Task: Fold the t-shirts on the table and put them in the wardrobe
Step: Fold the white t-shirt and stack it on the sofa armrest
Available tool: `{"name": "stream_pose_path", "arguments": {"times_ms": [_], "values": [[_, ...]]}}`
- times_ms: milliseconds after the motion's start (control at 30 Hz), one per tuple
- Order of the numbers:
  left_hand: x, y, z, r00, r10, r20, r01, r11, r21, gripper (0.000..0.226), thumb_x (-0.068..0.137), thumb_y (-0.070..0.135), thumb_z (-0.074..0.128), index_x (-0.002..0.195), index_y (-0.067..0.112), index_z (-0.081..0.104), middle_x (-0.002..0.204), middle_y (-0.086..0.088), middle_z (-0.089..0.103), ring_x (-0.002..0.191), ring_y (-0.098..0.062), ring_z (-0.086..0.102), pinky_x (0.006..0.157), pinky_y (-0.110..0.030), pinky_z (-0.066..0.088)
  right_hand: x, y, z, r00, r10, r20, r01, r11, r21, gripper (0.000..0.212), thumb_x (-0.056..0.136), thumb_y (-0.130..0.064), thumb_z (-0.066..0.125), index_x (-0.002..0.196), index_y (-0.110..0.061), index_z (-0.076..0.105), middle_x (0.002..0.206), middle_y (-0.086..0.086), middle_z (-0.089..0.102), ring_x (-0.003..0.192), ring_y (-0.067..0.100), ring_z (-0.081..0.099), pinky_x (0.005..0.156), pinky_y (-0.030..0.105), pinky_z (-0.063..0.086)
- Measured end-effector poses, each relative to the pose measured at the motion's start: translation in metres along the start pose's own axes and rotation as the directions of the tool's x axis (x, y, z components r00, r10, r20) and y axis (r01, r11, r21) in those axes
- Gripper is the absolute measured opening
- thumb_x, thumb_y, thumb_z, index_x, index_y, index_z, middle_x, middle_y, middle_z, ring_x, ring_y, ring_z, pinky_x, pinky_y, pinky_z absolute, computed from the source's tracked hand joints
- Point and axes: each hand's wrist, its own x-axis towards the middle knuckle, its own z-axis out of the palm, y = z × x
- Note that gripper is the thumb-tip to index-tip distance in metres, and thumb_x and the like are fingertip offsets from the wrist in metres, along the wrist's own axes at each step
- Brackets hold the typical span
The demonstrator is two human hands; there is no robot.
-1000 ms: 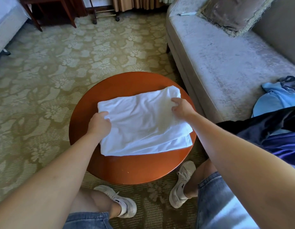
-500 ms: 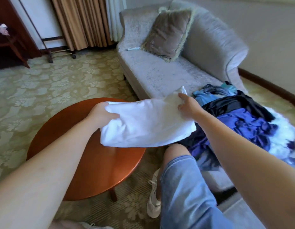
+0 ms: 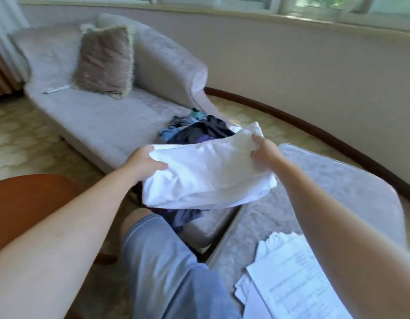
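The left hand (image 3: 145, 163) curls its fingers round the left edge of the folded white t-shirt (image 3: 208, 176), and the right hand (image 3: 265, 153) pinches the right edge. The shirt hangs mid-frame between them, long axis left to right, above the clothes pile (image 3: 199, 130) and clear of the bench (image 3: 27, 203) at lower left.

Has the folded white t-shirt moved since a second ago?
Yes. The left hand and right hand lifted the t-shirt off the round table, rightward, over the dark clothes pile.
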Motion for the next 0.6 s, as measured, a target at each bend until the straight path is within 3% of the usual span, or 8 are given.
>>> {"name": "stream_pose_path", "arguments": {"times_ms": [100, 233, 467, 600], "values": [[-0.007, 0.033, 0.059, 0.998, 0.011, 0.067, -0.015, 0.999, 0.050, 0.084, 0.075, 0.016, 0.083, 0.146, 0.003, 0.039, 0.148, -0.013, 0.042, 0.131, -0.028, 0.045, 0.108, -0.041, 0.040, -0.009, 0.053, -0.022, 0.993, 0.114, -0.019, -0.114, 0.993, -0.008, 0.068, 0.095, -0.006, 0.048, 0.155, -0.022, 0.020, 0.151, 0.018, 0.036, 0.130, 0.033, 0.045, 0.096, 0.029, 0.037], [-0.004, 0.050, 0.131, 0.986, 0.039, 0.162, -0.062, 0.989, 0.138, 0.084, 0.079, 0.015, 0.080, 0.148, 0.002, 0.035, 0.153, -0.014, 0.035, 0.137, -0.026, 0.040, 0.109, -0.039, 0.037, -0.030, 0.114, -0.043, 0.973, 0.227, -0.041, -0.227, 0.974, 0.000, 0.061, 0.095, -0.006, 0.046, 0.152, -0.011, 0.026, 0.145, 0.021, 0.044, 0.128, 0.036, 0.046, 0.098, 0.033, 0.037], [-0.005, 0.061, 0.224, 0.940, 0.060, 0.334, -0.157, 0.950, 0.270, 0.082, 0.085, 0.019, 0.075, 0.151, 0.004, 0.029, 0.158, -0.011, 0.027, 0.142, -0.027, 0.032, 0.108, -0.035, 0.034, -0.057, 0.210, -0.047, 0.908, 0.414, -0.064, -0.408, 0.909, 0.087, 0.063, 0.096, -0.006, 0.046, 0.154, -0.020, 0.026, 0.142, 0.019, 0.048, 0.124, 0.034, 0.051, 0.092, 0.031, 0.041], [-0.017, 0.041, 0.261, 0.898, 0.037, 0.439, -0.231, 0.889, 0.396, 0.081, 0.085, 0.013, 0.069, 0.152, 0.009, 0.025, 0.155, -0.012, 0.032, 0.137, -0.028, 0.037, 0.103, -0.034, 0.036, -0.086, 0.266, -0.023, 0.854, 0.520, 0.000, -0.520, 0.854, -0.003, 0.071, 0.089, -0.007, 0.051, 0.153, -0.016, 0.023, 0.141, 0.025, 0.044, 0.123, 0.038, 0.050, 0.084, 0.032, 0.041]]}}
